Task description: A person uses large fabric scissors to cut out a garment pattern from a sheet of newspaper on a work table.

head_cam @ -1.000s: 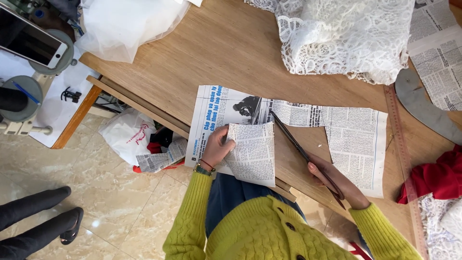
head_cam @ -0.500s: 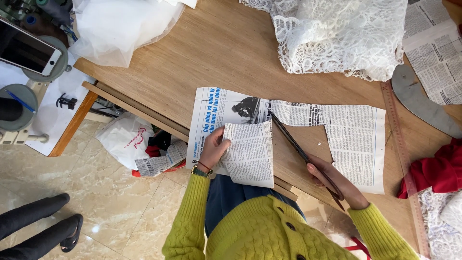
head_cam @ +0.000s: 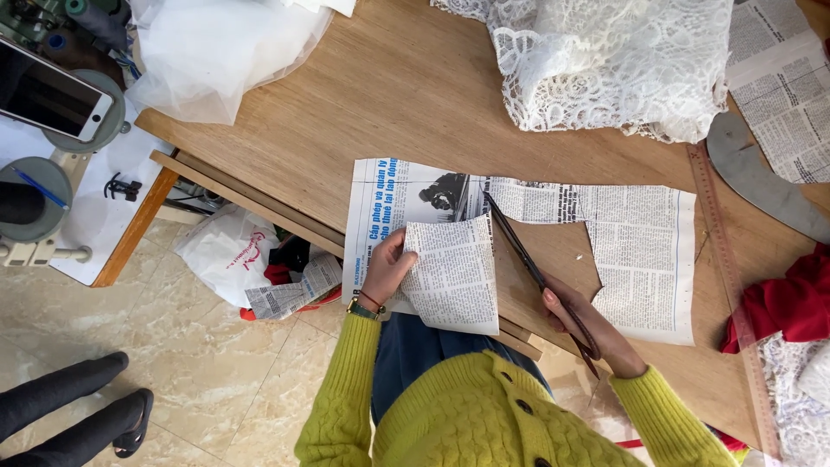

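Left hand [head_cam: 386, 270] fingers closed on folded newspaper [head_cam: 450, 272] at the counter [head_cam: 389, 95] front edge; right hand [head_cam: 596, 333] fingers wrapped around scissors [head_cam: 527, 259].

A sewing workshop, by the look of it. White lace fabric [head_cam: 614, 60] is heaped on a wooden worktable [head_cam: 415, 95], with sheer white tulle [head_cam: 216, 52] bunched at its corner. A long wooden ruler [head_cam: 731, 285] and a grey curved pattern template [head_cam: 761, 182] lie along the table's right side. Red cloth [head_cam: 791, 303] sits beside them, and a sewing machine [head_cam: 52, 112] stands at left.
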